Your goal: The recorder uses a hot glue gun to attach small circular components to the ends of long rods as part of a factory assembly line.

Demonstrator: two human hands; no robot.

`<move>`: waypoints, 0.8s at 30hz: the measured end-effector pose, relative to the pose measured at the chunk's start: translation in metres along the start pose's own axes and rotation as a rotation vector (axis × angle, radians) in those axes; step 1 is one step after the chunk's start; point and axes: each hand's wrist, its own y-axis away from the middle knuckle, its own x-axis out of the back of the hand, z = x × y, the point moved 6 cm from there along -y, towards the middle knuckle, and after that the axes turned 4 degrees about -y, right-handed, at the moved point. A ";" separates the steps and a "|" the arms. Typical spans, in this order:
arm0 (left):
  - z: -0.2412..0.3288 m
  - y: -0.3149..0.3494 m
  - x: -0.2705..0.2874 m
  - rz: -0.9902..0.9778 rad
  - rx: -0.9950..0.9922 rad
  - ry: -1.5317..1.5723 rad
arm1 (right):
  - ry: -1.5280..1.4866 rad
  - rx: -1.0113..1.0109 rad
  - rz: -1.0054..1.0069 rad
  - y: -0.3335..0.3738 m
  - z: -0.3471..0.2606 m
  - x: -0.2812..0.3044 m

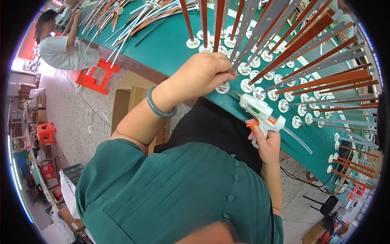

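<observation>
Glue gun (260, 109) pt. hidden behind R fingers (260, 137)

Grey speckled floor (91, 112), red stools (46, 133) at 9 and 10 o'clock, lit tubes (16, 177) and a carton (70, 218) at 8

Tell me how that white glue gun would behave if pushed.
The glue gun would probably swivel rather than roll, since its handle juts out. Its plastic-looking body suggests it's stiff and light. The translucent stick poking out behind might catch.

The right grip (266, 142) holds a white glue gun (256, 107).
</observation>
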 end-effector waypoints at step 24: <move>-0.003 0.009 -0.004 0.093 -0.027 0.039 | 0.311 0.129 0.000 -0.022 -0.010 -0.019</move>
